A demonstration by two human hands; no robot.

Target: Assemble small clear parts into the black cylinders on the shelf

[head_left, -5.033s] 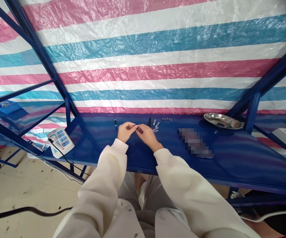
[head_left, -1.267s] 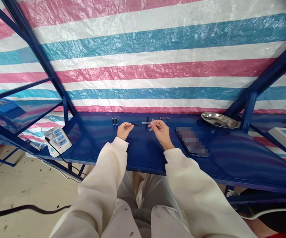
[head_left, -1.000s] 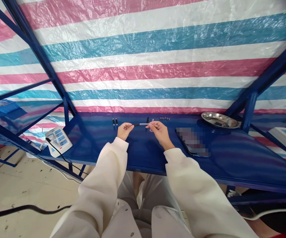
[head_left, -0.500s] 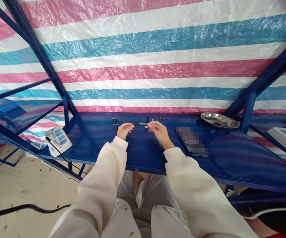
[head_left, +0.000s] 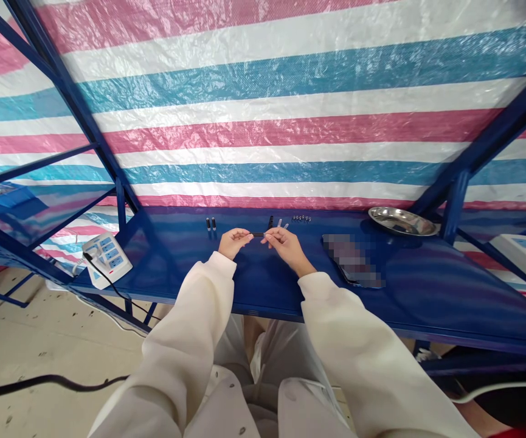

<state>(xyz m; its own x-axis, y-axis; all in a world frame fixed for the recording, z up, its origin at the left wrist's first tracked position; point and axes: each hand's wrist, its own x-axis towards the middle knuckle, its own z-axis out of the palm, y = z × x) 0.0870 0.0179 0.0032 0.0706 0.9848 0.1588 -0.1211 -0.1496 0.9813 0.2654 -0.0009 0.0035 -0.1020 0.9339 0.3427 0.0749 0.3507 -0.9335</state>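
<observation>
Both my hands meet over the blue table [head_left: 263, 286], holding a slim black tube [head_left: 257, 235] that looks like a pen barrel. My left hand [head_left: 234, 242] pinches its left end between thumb and fingers. At the right end, my right hand [head_left: 286, 246] is closed on it with the fingertips. The tube lies level, with its ends hidden by my fingers. Just beyond my right hand lie black pieces [head_left: 270, 221], clear pieces [head_left: 280, 223] and a row of small silver parts [head_left: 301, 219]. Two short black pieces with silvery ends [head_left: 210, 224] stand or lie beyond my left hand.
A phone [head_left: 352, 261] with a blurred-out screen lies right of my hands. Behind it is a shiny metal dish [head_left: 402, 222]. A white power strip [head_left: 108, 258] with a black cord sits at the table's left end. Blue frame posts [head_left: 456, 207] flank a striped tarp [head_left: 263, 134].
My hands have come closer together. The thin silvery length that stretched between the black tube and my right hand no longer shows; only the black tube spans the gap.
</observation>
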